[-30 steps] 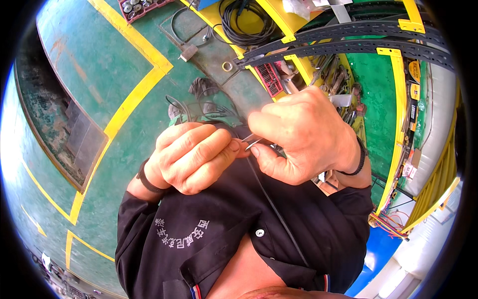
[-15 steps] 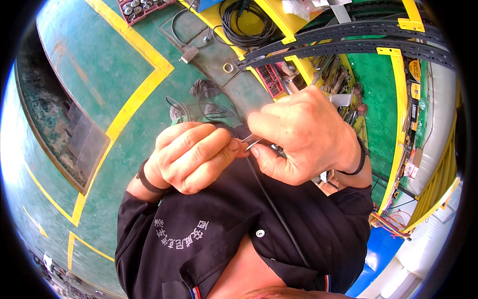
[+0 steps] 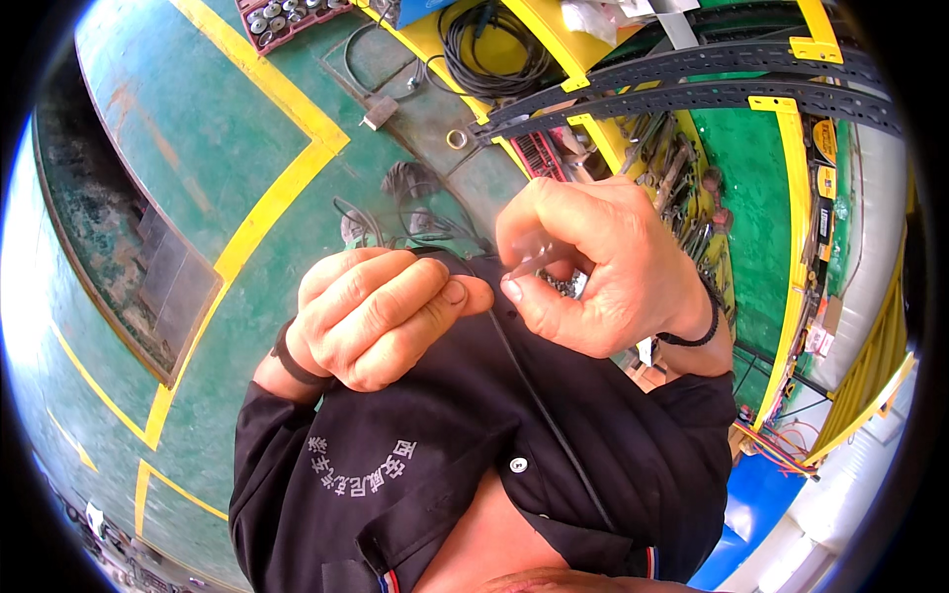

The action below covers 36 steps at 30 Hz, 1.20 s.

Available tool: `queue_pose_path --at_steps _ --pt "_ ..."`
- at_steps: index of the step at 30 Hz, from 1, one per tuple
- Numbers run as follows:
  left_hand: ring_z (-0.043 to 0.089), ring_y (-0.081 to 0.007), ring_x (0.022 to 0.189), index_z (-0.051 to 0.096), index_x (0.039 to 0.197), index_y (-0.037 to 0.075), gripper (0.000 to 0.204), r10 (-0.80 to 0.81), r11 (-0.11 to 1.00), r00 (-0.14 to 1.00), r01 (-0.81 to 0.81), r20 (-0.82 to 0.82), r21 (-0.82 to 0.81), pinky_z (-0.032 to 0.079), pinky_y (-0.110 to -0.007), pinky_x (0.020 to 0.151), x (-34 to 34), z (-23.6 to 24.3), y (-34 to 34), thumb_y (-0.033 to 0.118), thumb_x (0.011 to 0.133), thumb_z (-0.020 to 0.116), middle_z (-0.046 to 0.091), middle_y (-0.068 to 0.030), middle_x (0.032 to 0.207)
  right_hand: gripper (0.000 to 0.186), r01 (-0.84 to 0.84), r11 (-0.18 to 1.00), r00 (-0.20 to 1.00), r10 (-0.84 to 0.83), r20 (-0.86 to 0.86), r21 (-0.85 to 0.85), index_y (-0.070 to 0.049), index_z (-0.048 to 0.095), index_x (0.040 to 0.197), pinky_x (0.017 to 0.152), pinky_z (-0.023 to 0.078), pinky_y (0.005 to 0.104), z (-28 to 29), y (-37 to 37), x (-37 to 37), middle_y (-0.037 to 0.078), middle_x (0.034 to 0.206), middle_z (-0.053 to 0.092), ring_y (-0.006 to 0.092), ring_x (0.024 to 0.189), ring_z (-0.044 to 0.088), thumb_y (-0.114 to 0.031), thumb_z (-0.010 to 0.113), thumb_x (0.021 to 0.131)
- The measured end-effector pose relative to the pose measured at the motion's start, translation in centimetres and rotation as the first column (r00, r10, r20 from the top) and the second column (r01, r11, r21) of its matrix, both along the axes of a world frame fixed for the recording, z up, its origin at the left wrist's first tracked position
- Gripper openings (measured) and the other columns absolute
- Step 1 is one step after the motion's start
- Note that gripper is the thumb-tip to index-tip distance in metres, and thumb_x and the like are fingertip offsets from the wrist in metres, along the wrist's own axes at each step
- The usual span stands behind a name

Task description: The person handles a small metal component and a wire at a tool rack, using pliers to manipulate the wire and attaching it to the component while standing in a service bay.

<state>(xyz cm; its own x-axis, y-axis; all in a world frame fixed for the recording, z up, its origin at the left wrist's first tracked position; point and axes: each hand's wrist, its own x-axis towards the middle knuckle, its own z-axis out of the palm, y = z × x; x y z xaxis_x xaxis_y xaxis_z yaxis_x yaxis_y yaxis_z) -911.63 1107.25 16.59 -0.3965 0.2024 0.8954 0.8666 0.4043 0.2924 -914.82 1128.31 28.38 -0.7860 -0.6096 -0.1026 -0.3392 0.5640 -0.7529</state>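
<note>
Nearest: black short-sleeved work shirt (image 3: 554,445) with white button, worn by the person, filling the lower centre.

Just above it, both hands meet at chest height. Left hand (image 3: 381,316) curled almost closed, fingers folded over a thin black flexible cable (image 3: 539,395) whose free length trails down across the shirt; thumb tip points at the other hand. Right hand (image 3: 603,262) narrowed to a pinch: thumb and forefinger close on a small pale clear piece at the cable's end; cannot tell what it is. Black band on the right wrist.

Judgement: the cable looks light, limp, and thin enough to slip; best gripped close to the end, as both hands do, since the pale piece looks small and easily dropped.

Farther: green painted floor (image 3: 198,148) with yellow lines. Beyond, a coil of black cable (image 3: 494,49) near the top edge, and long black perforated metal rails (image 3: 692,84) toward the upper right corner.
</note>
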Motion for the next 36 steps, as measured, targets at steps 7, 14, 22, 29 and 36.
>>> queue_pose_path --at_steps 7,14,22,29,36 --pt "0.063 -0.0157 0.070 0.070 0.095 0.004 0.034 -0.063 0.998 0.997 0.063 0.041 0.008 0.052 -0.028 0.058 -0.2 0.1 -0.2 0.017 0.071 0.091 0.066 -0.0046 0.088 0.018 -0.019 0.998 0.996 0.025 0.091 -0.066 0.001 0.065 0.091 0.052 0.055 0.0284 -0.1 -0.1 -0.1 0.011 0.079 0.070 0.0163 0.065 0.069 -0.004 0.073 0.076" --pt "0.065 -0.0184 0.066 0.070 0.090 0.006 0.034 -0.204 0.975 0.956 0.180 0.212 0.130 0.052 -0.029 0.056 -0.4 0.0 0.0 0.015 0.065 0.091 0.068 -0.0062 0.087 0.013 -0.129 0.982 0.990 0.136 0.046 -0.141 -0.002 0.067 0.087 0.051 0.050 0.0271 -1.1 -0.2 -0.5 0.006 0.076 0.067 0.0150 0.061 0.065 -0.002 0.073 0.075" --pt "0.064 -0.0190 0.062 0.064 0.083 0.006 0.032 -0.252 0.962 0.903 0.195 0.348 0.191 0.050 -0.029 0.055 -0.5 0.1 0.0 0.020 0.071 0.090 0.070 -0.0076 0.080 0.011 -0.210 0.966 0.978 0.209 -0.019 -0.149 -0.004 0.067 0.083 0.048 0.049 0.0254 -1.7 -0.6 -1.3 0.003 0.073 0.066 0.0132 0.057 0.065 0.000 0.073 0.075" --pt "0.063 -0.0184 0.061 0.064 0.080 0.006 0.031 -0.279 0.953 0.886 0.211 0.369 0.216 0.050 -0.028 0.054 -0.6 0.1 0.1 0.018 0.070 0.090 0.069 -0.0072 0.079 0.012 -0.204 0.969 0.975 0.214 0.062 -0.137 -0.003 0.065 0.081 0.052 0.050 0.0306 -2.2 -0.8 -1.2 0.007 0.069 0.064 0.0210 0.058 0.065 -0.002 0.070 0.071" --pt "0.063 -0.0179 0.062 0.062 0.076 0.011 0.037 -0.242 0.965 0.885 0.175 0.398 0.198 0.049 -0.029 0.053 -0.4 -0.4 0.0 0.026 0.061 0.093 0.067 -0.0015 0.079 0.016 -0.176 0.983 0.978 0.182 0.104 -0.060 -0.002 0.062 0.078 0.055 0.051 0.0365 -2.9 -1.0 -0.2 0.012 0.068 0.064 0.0305 0.062 0.066 -0.008 0.072 0.067"
